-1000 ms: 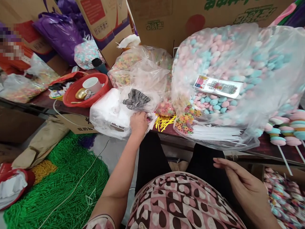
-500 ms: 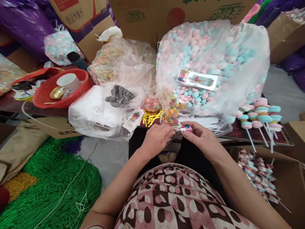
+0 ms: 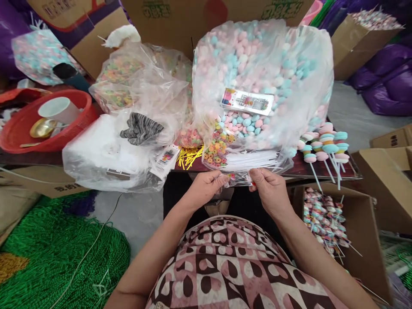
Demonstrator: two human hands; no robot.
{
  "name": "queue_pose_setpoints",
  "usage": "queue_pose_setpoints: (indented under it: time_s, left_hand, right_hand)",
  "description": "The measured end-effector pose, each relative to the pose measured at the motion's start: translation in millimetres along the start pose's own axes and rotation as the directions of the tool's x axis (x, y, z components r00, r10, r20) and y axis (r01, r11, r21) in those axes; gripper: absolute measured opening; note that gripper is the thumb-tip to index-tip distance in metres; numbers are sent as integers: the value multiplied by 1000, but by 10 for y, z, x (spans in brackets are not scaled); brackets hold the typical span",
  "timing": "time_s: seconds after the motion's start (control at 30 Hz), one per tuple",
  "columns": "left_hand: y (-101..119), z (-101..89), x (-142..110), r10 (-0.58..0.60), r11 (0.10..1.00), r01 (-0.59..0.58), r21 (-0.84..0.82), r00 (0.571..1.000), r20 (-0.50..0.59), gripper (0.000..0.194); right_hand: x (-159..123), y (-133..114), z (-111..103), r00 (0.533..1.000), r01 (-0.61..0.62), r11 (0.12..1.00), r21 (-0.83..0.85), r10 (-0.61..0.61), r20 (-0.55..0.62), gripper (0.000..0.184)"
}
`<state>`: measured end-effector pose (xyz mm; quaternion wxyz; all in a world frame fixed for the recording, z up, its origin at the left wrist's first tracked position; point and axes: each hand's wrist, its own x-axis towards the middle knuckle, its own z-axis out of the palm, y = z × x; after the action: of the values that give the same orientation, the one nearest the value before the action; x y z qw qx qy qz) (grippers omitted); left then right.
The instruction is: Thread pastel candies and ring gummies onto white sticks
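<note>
Between my two hands a small clear printed plastic bag (image 3: pixel 238 178) is stretched out in front of my lap. My left hand (image 3: pixel 209 186) pinches its left end between thumb and fingers. On the other end, my right hand (image 3: pixel 268 189) is closed, thumb on top, with a bit of red print showing by the thumb. Just beyond lie white sticks (image 3: pixel 252 159) and ring-shaped gummies (image 3: pixel 216 150) at the mouth of a big bag of pink and blue candies (image 3: pixel 257 56). A stack of printed bags (image 3: pixel 247 101) rests on that big bag.
Candy skewers (image 3: pixel 328 143) lie at the table's right edge, above a carton (image 3: pixel 363 227) of wrapped ones. Yellow twist ties (image 3: pixel 189 157), a white plastic bag (image 3: pixel 96 150) with a grey striped cloth (image 3: pixel 140 128), and a red basin (image 3: pixel 86 107) are leftward. Green strands (image 3: pixel 86 253) cover the floor.
My hands have drawn apart, and the small bag is now spread between them. The right hand's fingers have curled in. The view has shifted rightward.
</note>
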<state>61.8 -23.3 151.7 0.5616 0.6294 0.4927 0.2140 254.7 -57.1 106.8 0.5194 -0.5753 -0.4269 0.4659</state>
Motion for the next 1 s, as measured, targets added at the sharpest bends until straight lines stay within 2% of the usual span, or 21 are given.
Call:
queue_pose_setpoints:
  time_s: [0.1, 0.17, 0.23, 0.33, 0.47, 0.57, 0.63, 0.7, 0.77, 0.83, 0.9, 0.97, 1.0]
  left_hand:
    - [0, 1, 18, 15, 1000, -16, 24, 999, 35, 37]
    - [-4, 30, 35, -6, 1000, 7, -28, 1000, 29, 29]
    - [-15, 82, 60, -25, 993, 25, -118, 1000, 1, 25]
    - [-49, 177, 112, -11, 986, 0, -164, 998, -65, 27]
    - [-97, 267, 179, 4, 996, -12, -90, 997, -83, 43]
    - [-119, 289, 217, 18, 996, -24, -83, 997, -73, 42]
    - [-130, 296, 235, 20, 991, -30, -133, 997, -78, 38]
    - [-136, 305, 246, 12, 981, -27, -193, 997, -83, 36]
    - [-132, 312, 249, 11, 969, -32, -246, 996, -88, 36]
    - [-120, 310, 248, 12, 958, -43, -285, 994, -108, 37]
    - [-107, 295, 245, 15, 952, -56, -302, 990, -139, 38]
    - [-104, 272, 244, 10, 943, -66, -325, 985, -169, 38]
    - [-107, 261, 244, 2, 937, -66, -343, 983, -184, 37]
  right_hand:
    - [38, 12, -15, 1000, -12, 996, 84, 10, 26, 31]
    - [54, 2, -28, 999, -40, 986, 164, 37, 23, 27]
    - [45, -20, -43, 998, -63, 984, 169, 66, -13, 31]
    - [-7, -55, -73, 997, -40, 999, 25, 41, -63, 42]
    - [-83, -79, -183, 999, -14, 989, -144, 10, -32, 48]
    - [-88, -82, -424, 998, 4, 976, -219, -19, -65, 40]
    - [-51, -70, -672, 979, 20, 938, -345, -88, -182, 34]
    - [18, -43, -944, 934, -27, 834, -551, -176, -312, 35]
    - [105, -9, -1174, 909, -163, 655, -738, -191, -370, 38]
    - [189, 18, -1317, 921, -295, 468, -833, -93, -378, 39]
    - [252, 30, -1369, 926, -370, 330, -868, 61, -372, 36]
    - [284, 30, -1366, 914, -402, 262, -878, 173, -367, 33]
    - [291, 28, -1356, 911, -407, 257, -877, 180, -370, 33]
